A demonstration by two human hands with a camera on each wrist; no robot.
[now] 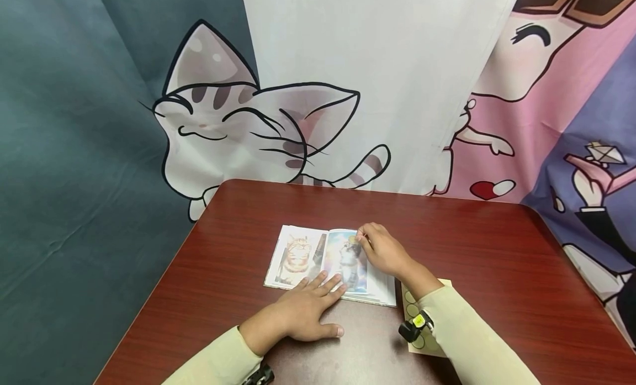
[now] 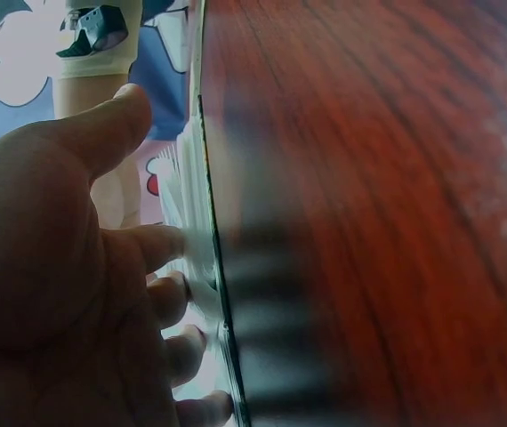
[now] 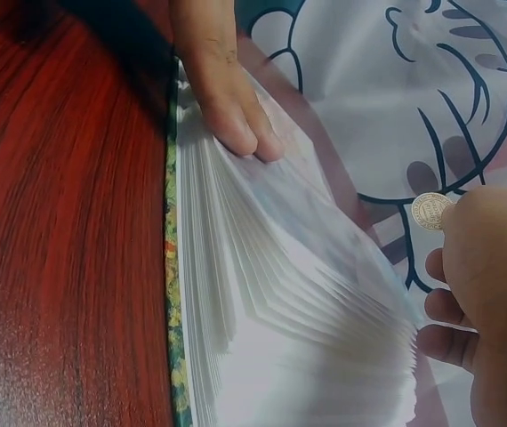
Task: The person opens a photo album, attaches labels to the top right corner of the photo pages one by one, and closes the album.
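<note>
An open book [image 1: 382,288] lies on the table, with a cat picture [image 1: 298,255] on its left page and another cat picture [image 1: 354,269] on the right one. Fingers spread, my left hand [image 1: 310,307] rests across the lower edge near the fold. Between thumb and fingertips my right hand [image 1: 385,249] pinches a small round gold sticker [image 3: 430,211] by its edge, over the upper part of the right page. Seen from the right wrist, the book's many pages fan out above a flowery cover [image 3: 175,294].
A pale yellow sheet [image 1: 417,343] with printed circles lies right of the book, partly under my right forearm. The reddish-brown wooden table [image 1: 208,296] ends at a curtain [image 1: 377,59] with cartoon cats along the far side.
</note>
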